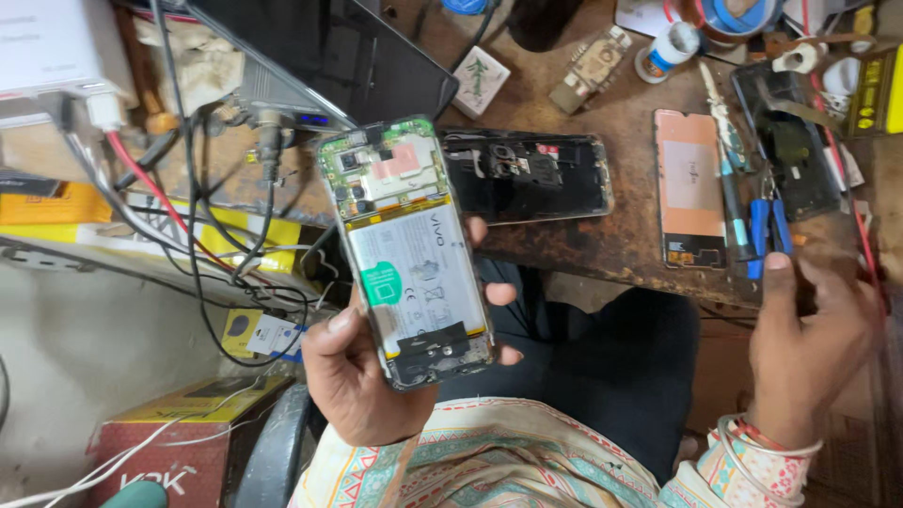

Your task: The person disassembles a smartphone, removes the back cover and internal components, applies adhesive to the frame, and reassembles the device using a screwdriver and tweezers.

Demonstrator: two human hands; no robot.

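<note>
Opened smartphone (411, 252), back cover off, held above the lap just off the bench (602, 240) front edge. White battery fills its middle, with a green rounded sticker at lower left and a pink patch on the board near the top.

Left hand (362, 372) grips the phone from below, thumb on its left edge, fingertips wrapping the right edge. Right hand (800, 334) hovers at the bench edge, fingers loosely curled, fingertip touching blue-handled pliers (767, 230); whether it pinches them, cannot tell.

On the bench: black phone frame (527, 176) just beside the held phone; copper-coloured panel (691, 186) further right. Yellow and red box (183, 442) on the floor, lower left. Cables crowd the left side.
</note>
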